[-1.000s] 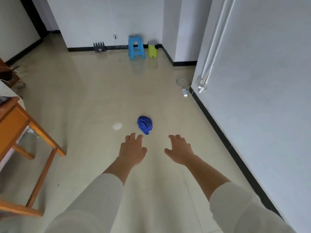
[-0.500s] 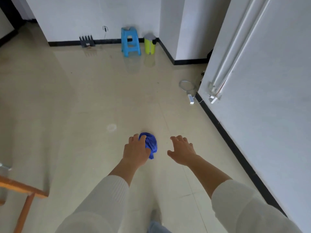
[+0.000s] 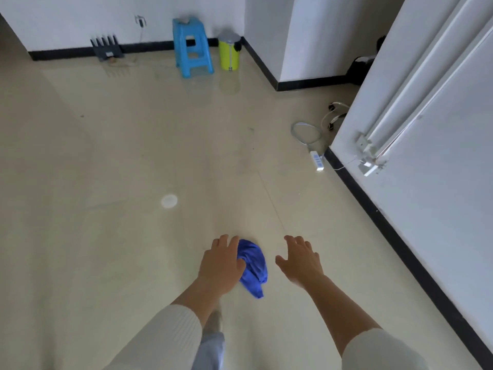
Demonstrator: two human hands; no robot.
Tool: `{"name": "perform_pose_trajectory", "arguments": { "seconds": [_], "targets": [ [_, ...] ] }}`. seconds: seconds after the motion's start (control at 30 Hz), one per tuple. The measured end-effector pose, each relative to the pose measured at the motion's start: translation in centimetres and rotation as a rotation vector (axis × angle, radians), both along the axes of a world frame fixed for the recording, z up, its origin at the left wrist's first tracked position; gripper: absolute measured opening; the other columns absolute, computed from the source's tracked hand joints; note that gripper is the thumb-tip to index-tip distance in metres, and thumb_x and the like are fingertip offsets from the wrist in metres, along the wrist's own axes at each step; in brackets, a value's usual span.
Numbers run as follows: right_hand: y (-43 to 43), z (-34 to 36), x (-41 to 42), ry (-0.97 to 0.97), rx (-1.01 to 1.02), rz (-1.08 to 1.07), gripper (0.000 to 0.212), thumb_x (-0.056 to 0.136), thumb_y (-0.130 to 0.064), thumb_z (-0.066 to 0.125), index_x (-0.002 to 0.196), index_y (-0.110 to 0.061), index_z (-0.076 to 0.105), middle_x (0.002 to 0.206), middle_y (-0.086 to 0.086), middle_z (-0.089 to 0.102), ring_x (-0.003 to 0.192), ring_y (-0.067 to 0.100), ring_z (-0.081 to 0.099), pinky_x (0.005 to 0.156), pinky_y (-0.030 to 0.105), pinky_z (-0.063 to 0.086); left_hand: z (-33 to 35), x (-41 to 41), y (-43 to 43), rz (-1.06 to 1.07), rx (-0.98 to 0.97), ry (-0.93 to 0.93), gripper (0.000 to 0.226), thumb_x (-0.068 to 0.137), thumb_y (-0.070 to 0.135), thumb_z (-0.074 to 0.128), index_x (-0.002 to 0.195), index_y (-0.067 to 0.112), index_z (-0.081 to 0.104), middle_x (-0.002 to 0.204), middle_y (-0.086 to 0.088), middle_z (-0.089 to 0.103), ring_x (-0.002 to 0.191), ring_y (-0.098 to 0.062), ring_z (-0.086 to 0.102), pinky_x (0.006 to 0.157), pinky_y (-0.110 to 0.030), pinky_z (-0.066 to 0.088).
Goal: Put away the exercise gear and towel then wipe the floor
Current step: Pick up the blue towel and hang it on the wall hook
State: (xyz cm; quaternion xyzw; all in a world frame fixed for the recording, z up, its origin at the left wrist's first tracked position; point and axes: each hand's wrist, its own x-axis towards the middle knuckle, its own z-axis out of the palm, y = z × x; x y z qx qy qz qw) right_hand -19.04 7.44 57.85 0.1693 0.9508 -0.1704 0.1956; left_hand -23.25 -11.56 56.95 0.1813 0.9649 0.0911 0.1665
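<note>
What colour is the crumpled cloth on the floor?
The cloth is plain deep blue with no pattern, shown best in the head view.

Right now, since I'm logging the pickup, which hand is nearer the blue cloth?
Left. The left hand overlaps the blue cloth at its left edge; the right hand is off to its right, with a gap between.

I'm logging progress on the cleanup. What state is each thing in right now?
blue cloth: crumpled on the floor, not gripped.
left hand: open, over the cloth's left edge.
right hand: open, holding nothing.
blue stool: upright by the wall.
green bin: upright, lid shut.
cable: coiled on the floor.
</note>
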Motion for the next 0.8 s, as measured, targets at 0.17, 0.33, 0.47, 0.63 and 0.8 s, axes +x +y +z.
{"name": "perform_pose_trajectory", "arguments": {
  "seconds": [0.17, 0.33, 0.47, 0.63, 0.8],
  "targets": [
    [-0.6, -9.3, -4.3, -0.13, -0.044, -0.114, 0.05, 0.097, -0.036, 0.046, 0.142, -0.019, 0.033, 0.141, 0.002, 0.041, 0.127, 0.021, 0.039, 0.098, 0.035, 0.036, -7.7, -6.8, -2.0, -0.131, -0.106, -0.063, 0.057, 0.094, 0.032, 0.041, 0.147, 0.021, 0.024, 0.144, -0.001, 0.035, 0.125, -0.02, 0.039, 0.092, -0.032, 0.044],
    [0.2, -19.9, -6.4, -0.188, -0.088, -0.198, 0.049, 0.096, -0.036, 0.046, 0.141, -0.021, 0.034, 0.139, 0.0, 0.041, 0.126, 0.02, 0.039, 0.096, 0.034, 0.035, -19.3, -10.7, -0.6, -0.14, -0.117, -0.175, 0.056, 0.094, 0.033, 0.04, 0.147, 0.021, 0.024, 0.142, 0.0, 0.037, 0.126, -0.02, 0.038, 0.095, -0.034, 0.043],
    [1.1, -31.0, -7.7, -0.227, -0.099, -0.226, 0.048, 0.096, -0.036, 0.046, 0.14, -0.02, 0.035, 0.137, 0.0, 0.042, 0.125, 0.02, 0.04, 0.096, 0.034, 0.035, -31.2, -12.5, 1.3, -0.162, -0.092, -0.21, 0.056, 0.095, 0.033, 0.04, 0.147, 0.022, 0.024, 0.142, -0.001, 0.036, 0.125, -0.02, 0.038, 0.095, -0.034, 0.043],
    [2.2, -45.7, -9.2, -0.254, -0.117, -0.233, 0.043, 0.096, -0.033, 0.046, 0.136, -0.019, 0.038, 0.132, 0.0, 0.045, 0.12, 0.021, 0.042, 0.093, 0.033, 0.037, -46.8, -14.1, 3.0, -0.115, -0.038, -0.273, 0.055, 0.095, 0.03, 0.04, 0.147, 0.021, 0.025, 0.145, -0.001, 0.035, 0.128, -0.019, 0.035, 0.094, -0.031, 0.041],
    [3.1, -59.4, -11.4, -0.228, -0.164, -0.239, 0.047, 0.093, -0.039, 0.048, 0.135, -0.021, 0.036, 0.125, 0.0, 0.048, 0.112, 0.021, 0.046, 0.089, 0.034, 0.042, -59.9, -16.2, 3.7, 0.11, 0.078, -0.287, 0.069, 0.09, 0.032, 0.052, 0.149, 0.027, 0.017, 0.142, -0.002, 0.03, 0.12, -0.023, 0.042, 0.09, -0.037, 0.046]
  ]
}}
